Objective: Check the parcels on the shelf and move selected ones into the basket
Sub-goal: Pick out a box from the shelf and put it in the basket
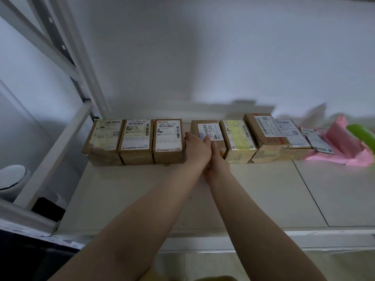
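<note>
In front of me runs a pale, flat shelf board (253,199). A row of brown cardboard parcels with white labels (168,136) lies along its back, pink plastic mailer bags (343,147) at the right end.
</note>
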The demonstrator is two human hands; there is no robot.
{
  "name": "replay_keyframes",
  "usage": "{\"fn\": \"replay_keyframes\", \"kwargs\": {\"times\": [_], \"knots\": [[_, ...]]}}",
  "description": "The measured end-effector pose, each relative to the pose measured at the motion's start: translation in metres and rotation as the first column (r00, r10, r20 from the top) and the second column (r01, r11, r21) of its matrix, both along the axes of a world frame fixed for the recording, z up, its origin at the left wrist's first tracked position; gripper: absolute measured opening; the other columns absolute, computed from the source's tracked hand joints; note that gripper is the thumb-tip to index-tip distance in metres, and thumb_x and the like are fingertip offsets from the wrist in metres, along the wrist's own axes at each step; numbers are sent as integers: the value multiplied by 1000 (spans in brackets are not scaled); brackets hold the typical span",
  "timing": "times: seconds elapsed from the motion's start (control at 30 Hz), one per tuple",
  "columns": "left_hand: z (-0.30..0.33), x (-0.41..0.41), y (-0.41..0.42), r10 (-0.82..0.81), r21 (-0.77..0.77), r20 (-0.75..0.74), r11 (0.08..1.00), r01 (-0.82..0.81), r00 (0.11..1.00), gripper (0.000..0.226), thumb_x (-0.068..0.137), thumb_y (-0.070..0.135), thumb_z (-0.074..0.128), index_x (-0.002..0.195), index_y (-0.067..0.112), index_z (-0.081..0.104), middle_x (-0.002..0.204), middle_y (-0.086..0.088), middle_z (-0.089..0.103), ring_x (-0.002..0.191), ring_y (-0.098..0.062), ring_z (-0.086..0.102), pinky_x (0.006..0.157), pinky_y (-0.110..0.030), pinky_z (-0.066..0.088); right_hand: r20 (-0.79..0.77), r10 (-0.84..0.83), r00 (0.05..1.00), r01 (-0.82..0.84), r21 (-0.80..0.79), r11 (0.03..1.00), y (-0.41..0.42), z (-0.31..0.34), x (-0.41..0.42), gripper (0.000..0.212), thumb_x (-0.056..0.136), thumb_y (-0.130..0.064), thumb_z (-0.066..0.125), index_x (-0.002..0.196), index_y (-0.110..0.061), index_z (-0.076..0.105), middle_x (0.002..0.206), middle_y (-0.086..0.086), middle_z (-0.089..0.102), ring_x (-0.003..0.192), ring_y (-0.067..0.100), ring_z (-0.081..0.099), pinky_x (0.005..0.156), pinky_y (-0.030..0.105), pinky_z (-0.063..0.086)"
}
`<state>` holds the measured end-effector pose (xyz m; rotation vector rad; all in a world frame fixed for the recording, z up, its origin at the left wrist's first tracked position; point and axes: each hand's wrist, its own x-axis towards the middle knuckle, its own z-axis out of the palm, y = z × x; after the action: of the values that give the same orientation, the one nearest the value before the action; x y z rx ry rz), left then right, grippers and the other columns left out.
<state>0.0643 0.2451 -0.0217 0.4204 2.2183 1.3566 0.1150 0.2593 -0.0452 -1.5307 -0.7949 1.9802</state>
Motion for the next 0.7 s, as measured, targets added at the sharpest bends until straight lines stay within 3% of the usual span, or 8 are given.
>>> {"fn": "replay_keyframes", "kwargs": {"times": [0.17,0.33,0.4,0.5,0.6,0.7], "knots": [[-12,-1,-3,31,56,138,998,-39,990,47,96,38,51,133,9,47,131,-11,60,119,-29,57,100,-39,46,-32,2,999,-2,2,1000,0,-4,8,76,68,-54,80,124,-8,60,111,11,70,99,29,68,86,45,59],[-17,8,-8,81,154,160,982,-106,984,39,95,32,55,129,15,52,128,-7,62,118,-27,57,102,-44,46,-73,33,997,-31,24,999,-5,0,18,42,86,-37,74,117,-11,66,109,11,72,101,29,69,87,44,58],[-18,12,-9,92,176,134,978,-115,987,36,95,29,54,129,14,53,126,-7,63,117,-26,58,101,-44,47,-95,53,994,-51,24,998,-9,4,22,31,89,-32,71,113,-12,68,107,10,73,99,27,69,75,37,59],[-15,20,-13,92,225,57,969,-103,994,38,96,25,53,132,15,53,123,-5,65,114,-22,60,100,-40,48,-126,89,988,-86,28,996,-18,13,28,14,93,-30,67,96,-17,68,90,4,73,81,19,70,60,29,54],[-8,24,-18,111,285,2,953,-107,994,37,95,23,54,132,17,54,122,-2,66,112,-18,61,96,-30,48,-151,96,984,-89,53,995,-26,29,31,13,95,-29,64,91,-17,66,85,1,71,74,14,68,59,27,54],[5,27,-25,110,382,-4,919,-100,994,38,95,19,54,133,20,55,122,2,66,113,-14,61,96,-27,48,-173,108,979,-96,77,992,-28,40,34,21,94,-33,64,103,-15,68,99,5,72,83,16,68,66,29,56]]}}
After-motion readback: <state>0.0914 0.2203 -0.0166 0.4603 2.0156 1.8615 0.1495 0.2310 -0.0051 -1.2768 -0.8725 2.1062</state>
